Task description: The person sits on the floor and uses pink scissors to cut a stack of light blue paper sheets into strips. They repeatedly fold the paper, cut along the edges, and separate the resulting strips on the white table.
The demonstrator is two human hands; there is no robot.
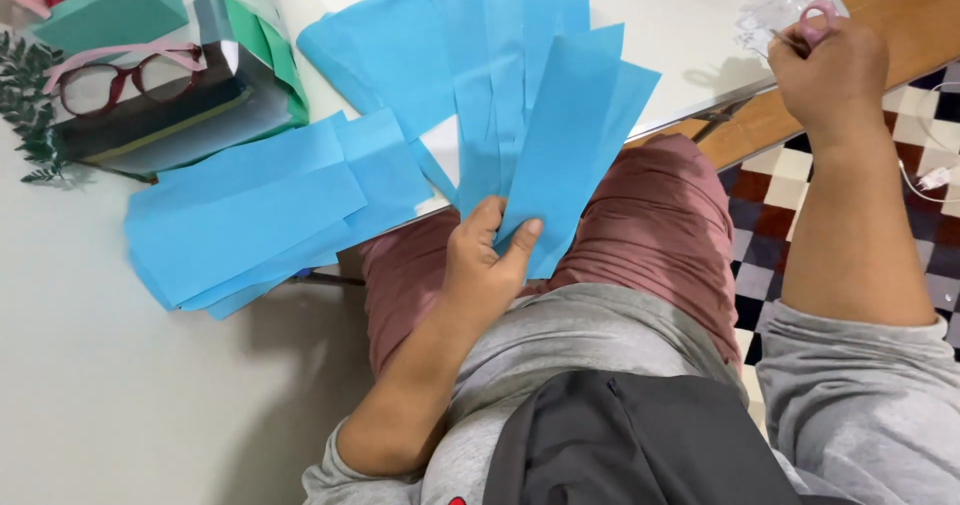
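My left hand (485, 260) pinches the lower ends of several long blue paper strips (545, 115), which fan upward over the white table's edge (690, 115). My right hand (825, 70) is at the far right corner of the table, closed around pink-handled scissors (815, 20), of which only a handle loop and a bit of metal show. A second pile of blue paper sheets (255, 210) lies flat on the table to the left of my left hand.
A dark box (170, 115) with red-and-pink glasses (125, 70) on it sits at the upper left, beside a teal block (115, 10) and green leaves (30, 105). Clear plastic bits (775, 5) lie near the scissors. A checkered floor (775, 205) shows at right.
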